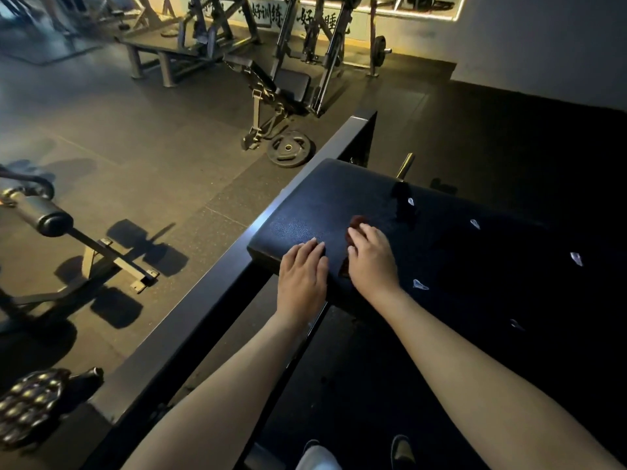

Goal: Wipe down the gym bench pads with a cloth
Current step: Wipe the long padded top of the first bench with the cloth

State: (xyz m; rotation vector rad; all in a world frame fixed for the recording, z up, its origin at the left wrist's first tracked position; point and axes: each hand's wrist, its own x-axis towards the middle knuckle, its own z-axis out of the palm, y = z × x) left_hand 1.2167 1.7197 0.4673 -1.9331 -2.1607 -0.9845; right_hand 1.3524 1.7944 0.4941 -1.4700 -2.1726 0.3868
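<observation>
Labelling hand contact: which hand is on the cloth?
The right hand: it covers the dark red cloth on the black upholstered bench pad. The left hand lies flat on bare pad.

Dark speckled rubber floor (pixel 118 123) with a weight plate (pixel 288 149) lying flat. Just behind the plate, an adjustable bench (pixel 291 86); farther back, black calligraphy (pixel 263 13) by a glowing light strip (pixel 424 15). Far right of the plate, a pale wall (pixel 543 45); far left, a roller-pad machine (pixel 51 220).

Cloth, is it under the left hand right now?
No, the dark red cloth lies under the right hand, while the left hand rests flat on the bare bench pad.
</observation>
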